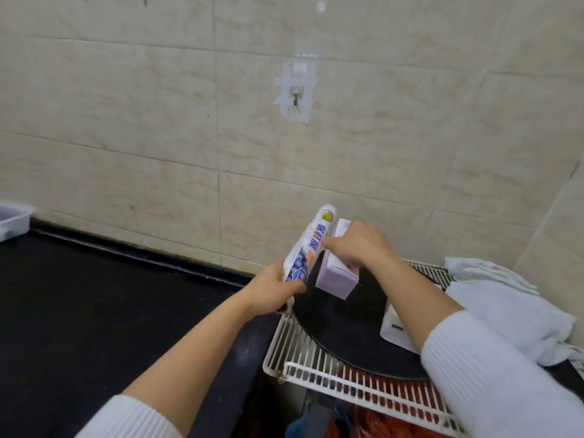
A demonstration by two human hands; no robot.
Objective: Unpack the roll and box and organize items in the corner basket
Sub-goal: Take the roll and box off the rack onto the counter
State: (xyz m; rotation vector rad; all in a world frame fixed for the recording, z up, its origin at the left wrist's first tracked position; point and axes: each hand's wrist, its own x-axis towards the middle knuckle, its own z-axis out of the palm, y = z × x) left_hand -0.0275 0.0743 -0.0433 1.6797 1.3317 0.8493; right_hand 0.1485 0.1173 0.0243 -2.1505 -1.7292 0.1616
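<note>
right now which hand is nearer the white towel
Right. The right hand grips the purple box left of the towel; the left hand, holding the roll, is farther left.

I see a beige tiled wall (126, 121) across the far side, with a small hook (295, 95) fixed to it under crossed strips of clear tape (294, 86). Below it runs a black countertop (79, 295). At the far left edge sits a white plastic tray (12, 221). On the right lies a crumpled white towel (505, 298), with a white paper (393, 327) just beside it.
</note>
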